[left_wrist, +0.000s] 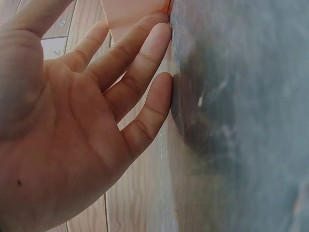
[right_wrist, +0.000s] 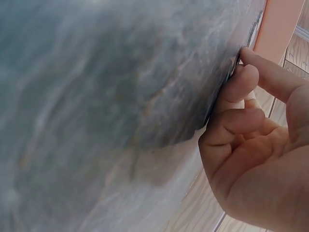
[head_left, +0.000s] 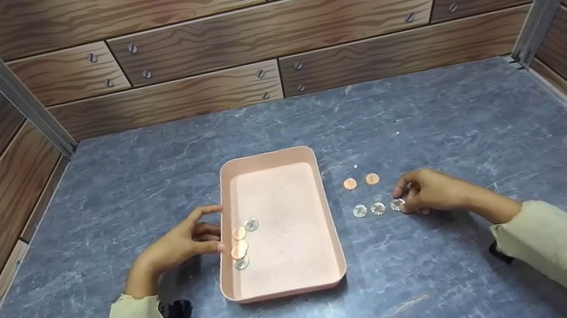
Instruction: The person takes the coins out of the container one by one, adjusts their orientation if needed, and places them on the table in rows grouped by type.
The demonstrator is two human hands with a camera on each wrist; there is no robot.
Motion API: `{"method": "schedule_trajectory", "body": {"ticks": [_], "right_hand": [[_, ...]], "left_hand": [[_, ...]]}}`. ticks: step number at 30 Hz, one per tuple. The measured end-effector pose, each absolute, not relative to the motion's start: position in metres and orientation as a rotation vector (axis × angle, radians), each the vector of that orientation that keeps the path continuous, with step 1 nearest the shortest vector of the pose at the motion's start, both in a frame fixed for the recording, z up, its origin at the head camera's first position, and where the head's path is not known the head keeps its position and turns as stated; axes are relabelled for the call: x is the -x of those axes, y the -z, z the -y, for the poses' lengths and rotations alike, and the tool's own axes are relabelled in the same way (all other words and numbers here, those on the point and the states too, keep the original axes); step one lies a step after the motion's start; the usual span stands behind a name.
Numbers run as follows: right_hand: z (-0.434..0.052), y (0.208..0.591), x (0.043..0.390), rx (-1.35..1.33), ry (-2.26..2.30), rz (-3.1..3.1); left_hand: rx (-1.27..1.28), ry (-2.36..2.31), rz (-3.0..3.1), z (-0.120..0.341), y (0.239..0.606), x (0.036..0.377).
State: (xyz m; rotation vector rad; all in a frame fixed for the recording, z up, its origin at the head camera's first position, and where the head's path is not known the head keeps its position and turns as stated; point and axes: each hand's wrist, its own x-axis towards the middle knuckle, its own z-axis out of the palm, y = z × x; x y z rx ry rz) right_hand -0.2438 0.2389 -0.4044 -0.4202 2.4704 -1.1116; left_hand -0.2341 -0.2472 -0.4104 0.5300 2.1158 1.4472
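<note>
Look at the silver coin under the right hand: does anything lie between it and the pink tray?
Yes. Two more silver coins lie in a row on the table between the right hand with its coin and the pink tray. They are flat, so lifting clears them.

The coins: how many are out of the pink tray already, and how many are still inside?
Five coins lie in rows on the table: two copper coins and three silver coins. The right hand is touching the silver coin at the row's end. Four coins still lie in the pink tray, where the left hand rests at its rim.
</note>
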Motion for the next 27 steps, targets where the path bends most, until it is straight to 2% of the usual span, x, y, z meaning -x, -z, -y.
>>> {"method": "schedule_trajectory", "body": {"ticks": [27], "right_hand": [[-0.2371,0.4020,0.2460,0.398,1.106,-2.423]], "left_hand": [[-0.508,-1.442,-2.117,0.2474,0.4090,0.2331]]}}
